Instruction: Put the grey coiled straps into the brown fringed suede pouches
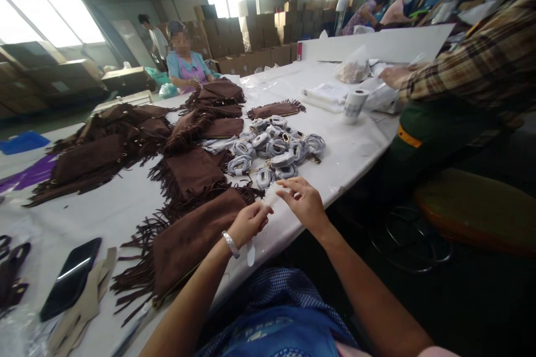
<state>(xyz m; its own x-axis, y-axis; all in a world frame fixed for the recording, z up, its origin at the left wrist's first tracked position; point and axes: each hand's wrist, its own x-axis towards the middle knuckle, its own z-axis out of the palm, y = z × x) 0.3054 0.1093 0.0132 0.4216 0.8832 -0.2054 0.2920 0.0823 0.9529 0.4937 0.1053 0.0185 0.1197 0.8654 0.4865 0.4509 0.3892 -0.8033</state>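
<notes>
My left hand, with a silver bracelet on its wrist, pinches one end of a whitish, translucent piece. My right hand has thumb and forefinger closed on the other end of it. What the piece is cannot be made out. Both hands are over the table's front edge. Left of them lies a brown fringed bag, partly behind my left forearm. Just beyond my hands is a pile of coiled grey straps with metal clasps. More brown fringed bags are heaped behind and to the left.
A black phone lies on beige strips at the lower left of the white table. A white roll and plastic bags stand at the back right. A person in plaid sleeves works at the right, beside a stool; another sits across.
</notes>
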